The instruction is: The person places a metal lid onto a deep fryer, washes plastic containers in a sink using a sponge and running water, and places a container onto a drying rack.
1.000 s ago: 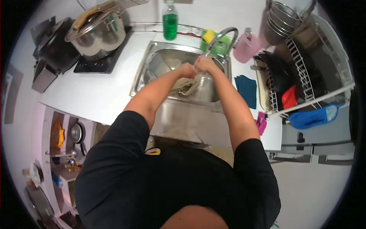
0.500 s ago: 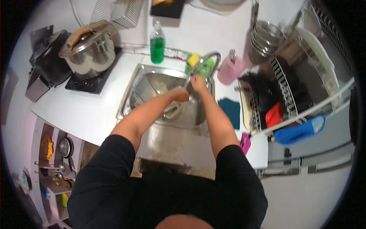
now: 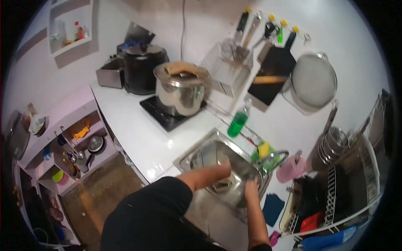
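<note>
Both my hands are over the stainless steel sink [image 3: 191, 154]. My left hand [image 3: 225, 168] is near the middle of the basin; it is blurred and its fingers are hidden from above. Closer to the basin's right side, my right hand [image 3: 251, 184] looks closed, just below the end of the curved faucet [image 3: 278, 153]. What it grips, if anything, cannot be made out. A clear rectangular container [image 3: 207, 154] leans in the left part of the basin. Below my left hand lies a pale item [image 3: 222, 185], partly covered.
A green soap bottle [image 3: 238, 123] and yellow sponge [image 3: 263, 149] stand behind the sink. Right of it are a pink pitcher [image 3: 290, 170], a dark cloth [image 3: 273, 209] and a dish rack [image 3: 330, 196]. A steel pot [image 3: 178, 94] sits on an induction cooker [image 3: 161, 117] at left.
The camera view has swung left and up, bringing the wall utensils and more of the left shelves into view. My hands stay over the sink, the right one still by the faucet.
</note>
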A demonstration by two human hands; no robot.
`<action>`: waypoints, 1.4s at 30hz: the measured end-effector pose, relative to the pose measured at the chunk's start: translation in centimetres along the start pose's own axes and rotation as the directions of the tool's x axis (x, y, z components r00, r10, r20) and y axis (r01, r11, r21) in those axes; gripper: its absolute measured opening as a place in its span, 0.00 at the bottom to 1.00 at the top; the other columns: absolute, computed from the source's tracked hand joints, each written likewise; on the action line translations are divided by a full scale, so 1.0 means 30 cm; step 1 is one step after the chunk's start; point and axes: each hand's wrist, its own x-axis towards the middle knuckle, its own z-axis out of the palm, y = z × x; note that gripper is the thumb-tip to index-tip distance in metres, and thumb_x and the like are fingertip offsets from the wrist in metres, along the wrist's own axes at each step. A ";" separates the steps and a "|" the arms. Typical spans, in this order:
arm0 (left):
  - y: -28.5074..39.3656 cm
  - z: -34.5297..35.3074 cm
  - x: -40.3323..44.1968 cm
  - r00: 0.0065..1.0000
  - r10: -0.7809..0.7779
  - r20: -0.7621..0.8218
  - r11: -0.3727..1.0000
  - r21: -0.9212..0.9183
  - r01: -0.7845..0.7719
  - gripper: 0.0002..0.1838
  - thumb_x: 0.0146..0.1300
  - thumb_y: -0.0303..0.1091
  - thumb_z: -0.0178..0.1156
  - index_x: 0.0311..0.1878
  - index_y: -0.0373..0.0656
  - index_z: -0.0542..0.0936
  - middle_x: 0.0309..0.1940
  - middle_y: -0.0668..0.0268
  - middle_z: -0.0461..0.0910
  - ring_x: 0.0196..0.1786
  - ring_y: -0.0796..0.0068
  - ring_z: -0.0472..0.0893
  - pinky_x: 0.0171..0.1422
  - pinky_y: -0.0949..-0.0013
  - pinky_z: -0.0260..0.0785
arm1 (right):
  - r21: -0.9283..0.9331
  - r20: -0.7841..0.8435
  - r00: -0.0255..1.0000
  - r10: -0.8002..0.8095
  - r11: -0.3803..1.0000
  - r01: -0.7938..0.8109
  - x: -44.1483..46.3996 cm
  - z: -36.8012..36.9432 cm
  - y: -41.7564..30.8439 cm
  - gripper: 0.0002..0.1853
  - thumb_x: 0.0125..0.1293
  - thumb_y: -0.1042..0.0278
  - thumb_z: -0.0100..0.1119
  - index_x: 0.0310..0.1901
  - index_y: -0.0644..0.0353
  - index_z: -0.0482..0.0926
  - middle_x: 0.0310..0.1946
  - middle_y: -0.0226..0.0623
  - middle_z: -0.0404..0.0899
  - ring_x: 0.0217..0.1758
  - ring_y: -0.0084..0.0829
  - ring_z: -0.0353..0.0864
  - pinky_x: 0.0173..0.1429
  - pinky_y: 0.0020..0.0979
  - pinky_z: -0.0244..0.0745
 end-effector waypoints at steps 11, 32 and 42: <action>0.074 -0.145 -0.009 0.877 0.196 -0.438 0.788 -0.462 -0.407 0.07 0.48 0.34 0.58 0.24 0.41 0.78 0.23 0.62 0.78 0.22 0.66 0.74 0.27 0.66 0.67 | 0.702 0.486 0.783 0.388 -0.707 -0.086 -0.059 -0.459 0.144 0.03 0.51 0.79 0.56 0.23 0.65 0.79 0.24 0.35 0.80 0.24 0.25 0.77 0.37 0.25 0.75; -0.989 -0.251 -2.503 0.610 -0.717 0.336 0.333 -0.604 0.724 0.19 0.50 0.51 0.62 0.43 0.52 0.79 0.32 0.72 0.82 0.36 0.71 0.81 0.41 0.69 0.72 | 0.088 -0.700 0.680 -0.217 0.919 0.384 1.734 -1.420 -1.014 0.05 0.51 0.74 0.60 0.30 0.61 0.76 0.30 0.41 0.77 0.30 0.39 0.76 0.35 0.34 0.71; -1.149 0.025 -3.165 -0.026 -0.977 0.211 -0.200 -0.871 0.449 0.10 0.52 0.32 0.63 0.36 0.40 0.77 0.31 0.67 0.78 0.36 0.77 0.77 0.44 0.71 0.71 | 0.341 -0.424 0.612 0.667 0.744 -0.575 3.036 -1.543 -0.605 0.44 0.51 0.28 0.44 0.64 0.51 0.61 0.68 0.45 0.46 0.71 0.49 0.42 0.69 0.50 0.41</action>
